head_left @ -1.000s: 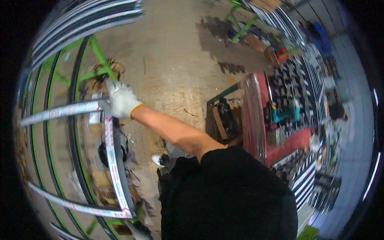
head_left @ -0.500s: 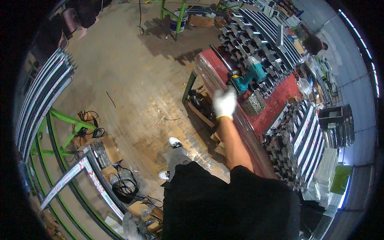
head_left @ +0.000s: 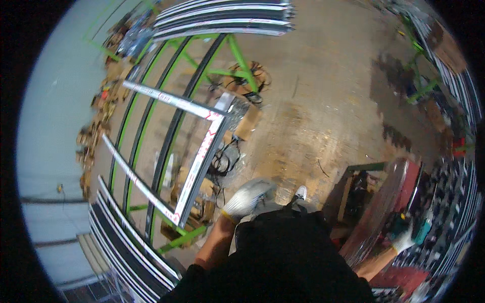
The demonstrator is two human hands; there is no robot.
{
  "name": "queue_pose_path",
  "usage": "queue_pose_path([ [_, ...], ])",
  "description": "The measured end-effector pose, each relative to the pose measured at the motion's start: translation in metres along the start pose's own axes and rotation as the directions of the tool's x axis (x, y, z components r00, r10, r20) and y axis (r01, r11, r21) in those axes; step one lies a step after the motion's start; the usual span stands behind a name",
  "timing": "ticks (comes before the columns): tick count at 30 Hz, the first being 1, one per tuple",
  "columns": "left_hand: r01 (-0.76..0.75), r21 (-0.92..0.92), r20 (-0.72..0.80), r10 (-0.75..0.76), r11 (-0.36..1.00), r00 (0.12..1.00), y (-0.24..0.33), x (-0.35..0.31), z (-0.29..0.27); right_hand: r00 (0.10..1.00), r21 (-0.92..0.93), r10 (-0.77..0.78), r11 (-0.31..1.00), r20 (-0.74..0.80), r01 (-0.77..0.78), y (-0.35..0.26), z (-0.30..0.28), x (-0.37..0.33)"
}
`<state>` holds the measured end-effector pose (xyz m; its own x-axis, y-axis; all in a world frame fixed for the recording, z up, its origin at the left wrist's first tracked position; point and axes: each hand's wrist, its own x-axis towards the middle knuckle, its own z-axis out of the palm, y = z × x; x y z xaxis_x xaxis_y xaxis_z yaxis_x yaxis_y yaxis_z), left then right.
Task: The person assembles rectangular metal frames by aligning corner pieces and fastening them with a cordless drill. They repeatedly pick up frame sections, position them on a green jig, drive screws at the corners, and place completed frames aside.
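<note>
My right hand point(head_left: 403, 241), in a white knit glove, is at a teal cordless drill point(head_left: 423, 231) over the red-topped bench. Its fingers look closed around the drill's handle, though they are small and partly hidden. My left hand point(head_left: 248, 198), gloved the same way, is low in front of my body and smeared by motion, so its fingers do not read clearly. Left of it, a three-sided frame of metal profiles point(head_left: 201, 151) with white printed film lies across a green rack point(head_left: 177, 232).
Long profiles point(head_left: 222, 22) are stacked at the rack's far end, more point(head_left: 126, 252) at the near left. Cardboard boxes point(head_left: 248, 121) and black cables point(head_left: 222, 159) lie beside the rack. The film-wrapped red bench point(head_left: 376, 209) bears many dark metal pieces point(head_left: 444, 202).
My view has swung left toward the rack. My left hand has come into view. My right hand has gone from beside the drill onto it.
</note>
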<state>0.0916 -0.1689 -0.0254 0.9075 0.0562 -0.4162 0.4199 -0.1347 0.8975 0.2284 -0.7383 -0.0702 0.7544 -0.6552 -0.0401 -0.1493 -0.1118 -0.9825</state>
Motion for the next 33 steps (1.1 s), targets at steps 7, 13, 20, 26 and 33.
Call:
queue_pose_path([
  [7,-0.408,0.244,-0.154,0.45,0.88,0.879,0.018,0.038,0.002,0.585,-0.01,-0.404,0.817,0.703,0.577,-0.008,0.123,-0.027],
  [13,-0.167,-0.86,-0.329,-0.273,0.482,0.904,0.029,0.05,0.001,-0.187,0.401,-0.45,0.447,0.873,0.799,-0.08,0.253,-0.118],
  [20,-0.336,-0.928,-0.365,-0.216,0.16,0.905,0.014,0.055,-0.052,-0.378,0.579,-0.44,0.578,0.814,0.575,-0.097,0.346,-0.17],
  [26,-0.345,-0.729,-0.543,-0.194,0.591,0.817,-0.002,0.054,-0.082,-0.463,0.584,-0.377,0.657,0.802,0.478,-0.113,0.397,-0.183],
  [33,-0.268,-0.495,-0.546,-0.056,0.826,0.836,-0.014,0.071,-0.102,-0.383,0.496,-0.348,0.761,0.856,0.417,-0.086,0.411,-0.185],
])
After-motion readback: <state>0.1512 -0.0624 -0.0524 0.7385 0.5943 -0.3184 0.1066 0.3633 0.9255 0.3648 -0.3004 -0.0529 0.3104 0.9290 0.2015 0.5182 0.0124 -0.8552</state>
